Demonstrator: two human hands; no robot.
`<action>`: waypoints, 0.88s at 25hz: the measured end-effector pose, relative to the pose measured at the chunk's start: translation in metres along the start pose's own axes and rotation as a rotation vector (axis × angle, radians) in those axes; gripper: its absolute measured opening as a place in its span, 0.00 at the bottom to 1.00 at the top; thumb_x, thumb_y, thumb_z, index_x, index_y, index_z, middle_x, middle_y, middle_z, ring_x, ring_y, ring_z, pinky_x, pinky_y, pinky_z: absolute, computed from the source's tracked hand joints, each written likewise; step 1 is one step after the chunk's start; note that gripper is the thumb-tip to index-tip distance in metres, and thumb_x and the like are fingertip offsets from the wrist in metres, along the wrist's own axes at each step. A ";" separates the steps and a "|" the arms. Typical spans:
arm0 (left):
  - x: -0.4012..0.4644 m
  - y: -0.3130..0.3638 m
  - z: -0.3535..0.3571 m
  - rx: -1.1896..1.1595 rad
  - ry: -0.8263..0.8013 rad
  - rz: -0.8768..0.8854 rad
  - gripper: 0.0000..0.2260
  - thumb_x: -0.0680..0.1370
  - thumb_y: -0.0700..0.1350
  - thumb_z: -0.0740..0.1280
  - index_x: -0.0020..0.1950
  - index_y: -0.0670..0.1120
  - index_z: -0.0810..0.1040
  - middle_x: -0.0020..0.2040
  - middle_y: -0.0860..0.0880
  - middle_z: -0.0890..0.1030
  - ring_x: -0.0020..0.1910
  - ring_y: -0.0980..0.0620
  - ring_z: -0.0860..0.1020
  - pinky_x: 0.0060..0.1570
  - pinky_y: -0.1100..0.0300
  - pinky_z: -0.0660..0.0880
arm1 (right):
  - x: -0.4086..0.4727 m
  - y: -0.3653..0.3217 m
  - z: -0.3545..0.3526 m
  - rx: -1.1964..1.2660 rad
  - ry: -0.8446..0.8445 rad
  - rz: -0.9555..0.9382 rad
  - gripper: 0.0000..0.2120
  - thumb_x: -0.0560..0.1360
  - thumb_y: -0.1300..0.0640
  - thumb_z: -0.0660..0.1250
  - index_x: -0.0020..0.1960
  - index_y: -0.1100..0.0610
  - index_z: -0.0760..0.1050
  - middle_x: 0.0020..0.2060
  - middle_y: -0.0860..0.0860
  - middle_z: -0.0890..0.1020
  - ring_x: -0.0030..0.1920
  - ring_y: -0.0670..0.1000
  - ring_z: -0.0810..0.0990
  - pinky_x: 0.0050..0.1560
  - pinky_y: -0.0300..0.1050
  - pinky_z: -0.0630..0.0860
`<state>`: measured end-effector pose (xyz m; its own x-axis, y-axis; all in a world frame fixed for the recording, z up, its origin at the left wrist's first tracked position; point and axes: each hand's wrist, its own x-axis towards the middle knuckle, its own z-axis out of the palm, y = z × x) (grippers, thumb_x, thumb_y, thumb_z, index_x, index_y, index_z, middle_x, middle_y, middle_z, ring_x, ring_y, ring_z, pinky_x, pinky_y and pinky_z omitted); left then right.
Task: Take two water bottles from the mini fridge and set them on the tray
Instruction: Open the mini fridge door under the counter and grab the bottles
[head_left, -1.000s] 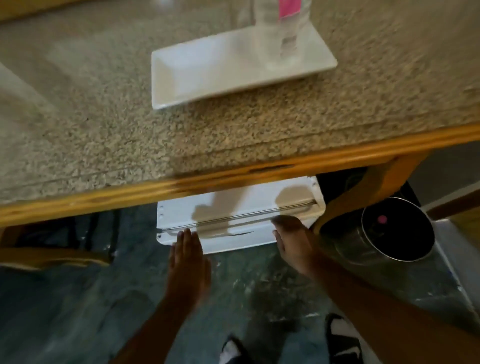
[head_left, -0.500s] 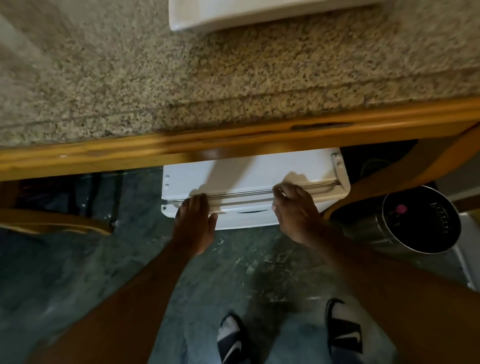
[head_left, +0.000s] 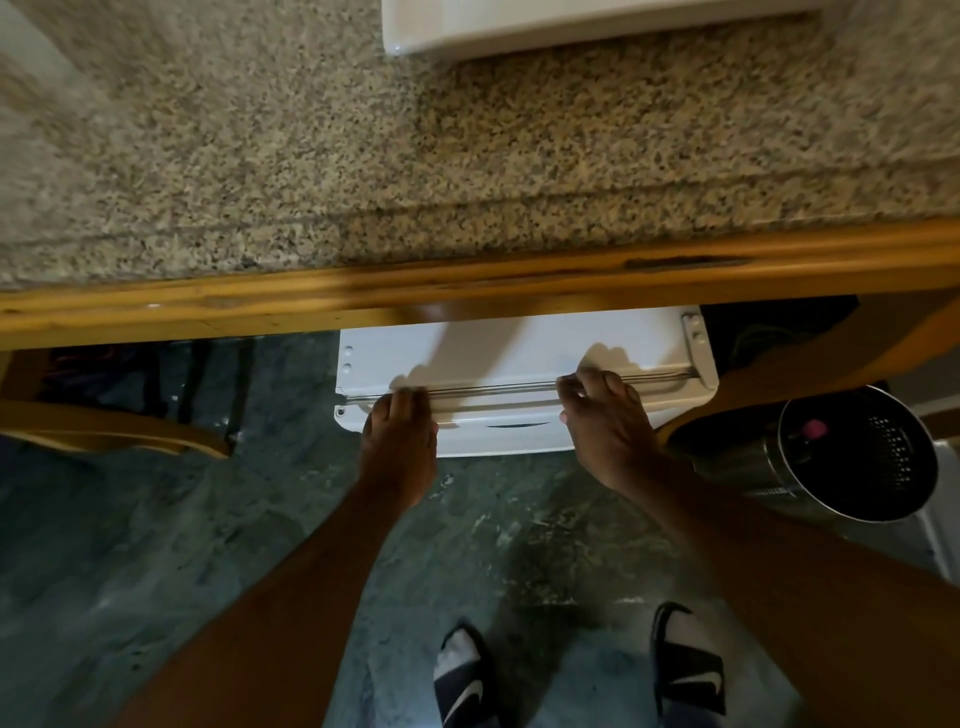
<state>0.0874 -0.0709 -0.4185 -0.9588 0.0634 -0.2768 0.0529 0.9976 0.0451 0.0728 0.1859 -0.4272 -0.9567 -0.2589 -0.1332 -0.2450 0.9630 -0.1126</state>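
The white mini fridge (head_left: 519, 345) stands under the counter, seen from above, and its door (head_left: 498, 439) looks closed or nearly so. My left hand (head_left: 400, 447) curls its fingertips over the left part of the door's top edge. At the right part of the same edge, my right hand (head_left: 608, 431) hooks its spread fingers into the seam. A corner of the white tray (head_left: 571, 26) shows at the top of the frame. No water bottle is in view.
The speckled granite counter (head_left: 363, 156) with a wooden front rail (head_left: 467, 291) overhangs the fridge. A metal waste bin (head_left: 857, 457) with a dark inside stands to the right. A wooden chair part (head_left: 104, 431) is at the left. My feet in slides are on the dark floor.
The view tilted down, so the tray's bottle left the frame. Both hands moved forward from just in front of the door onto its top edge, and their fingers curled over it.
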 end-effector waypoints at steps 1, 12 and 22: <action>0.000 0.000 0.000 0.001 -0.001 -0.002 0.22 0.75 0.45 0.64 0.67 0.37 0.69 0.60 0.37 0.74 0.56 0.35 0.73 0.52 0.43 0.75 | 0.000 0.000 0.000 0.003 -0.003 0.002 0.19 0.73 0.55 0.68 0.62 0.59 0.72 0.59 0.58 0.76 0.57 0.59 0.73 0.53 0.52 0.73; 0.002 -0.003 0.007 0.009 0.043 -0.008 0.21 0.75 0.44 0.63 0.67 0.38 0.69 0.60 0.39 0.73 0.57 0.37 0.73 0.54 0.44 0.75 | -0.001 0.000 -0.003 -0.002 0.002 -0.019 0.18 0.73 0.57 0.68 0.60 0.59 0.72 0.58 0.59 0.76 0.57 0.60 0.73 0.52 0.54 0.74; -0.030 0.003 0.015 -0.031 0.055 -0.040 0.22 0.71 0.41 0.65 0.65 0.39 0.72 0.60 0.41 0.75 0.57 0.37 0.74 0.52 0.44 0.76 | -0.015 0.006 0.006 -0.019 0.038 -0.099 0.19 0.71 0.58 0.69 0.61 0.59 0.74 0.57 0.59 0.78 0.56 0.61 0.74 0.52 0.54 0.74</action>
<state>0.1207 -0.0697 -0.4249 -0.9739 0.0209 -0.2260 0.0065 0.9979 0.0645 0.0867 0.1949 -0.4314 -0.9327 -0.3506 -0.0845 -0.3416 0.9340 -0.1051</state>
